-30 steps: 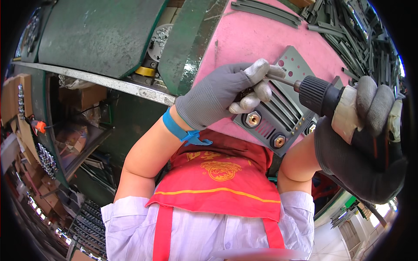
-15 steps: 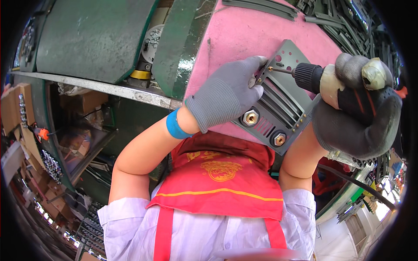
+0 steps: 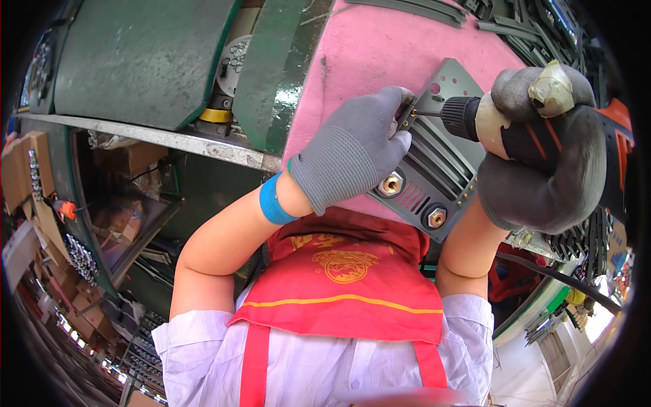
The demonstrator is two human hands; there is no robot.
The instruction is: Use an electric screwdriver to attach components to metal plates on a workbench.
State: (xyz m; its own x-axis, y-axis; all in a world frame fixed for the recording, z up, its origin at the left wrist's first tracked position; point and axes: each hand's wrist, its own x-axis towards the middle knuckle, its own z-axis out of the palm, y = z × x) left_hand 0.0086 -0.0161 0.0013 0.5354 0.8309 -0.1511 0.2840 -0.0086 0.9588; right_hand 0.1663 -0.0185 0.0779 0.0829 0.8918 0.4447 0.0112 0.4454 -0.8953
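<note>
The left hand [image 3: 352, 152], in a grey glove, lies curled on the grey panel [image 3: 434, 169], its fingertips pinched around something small at the tip of the driver bit [image 3: 426, 114], most likely a screw, though it is too small to tell. The right hand [image 3: 542, 159], in a darker glove, is wrapped tight around the drill [image 3: 515, 125], whose chuck points left at the panel's upper left edge. The panel rests on a pink mat [image 3: 380, 47] in the middle of the scene, just right of the left hand's knuckles, with two brass fittings [image 3: 392, 183] near its lower edge and slots across its face.

Beyond the mat to the left stand green machine housings [image 3: 142, 61] with a yellow ring [image 3: 215, 115] between them, above a steel ledge [image 3: 169, 139]. Dark metal strips [image 3: 536, 27] lie far right. A red apron [image 3: 339, 271] fills the near side.

The fingertips sit right at the bit, so a slip or sudden spin could catch the glove. If the bit is held tilted, the screw could cross-thread or the bit could skate and scar the panel.
</note>
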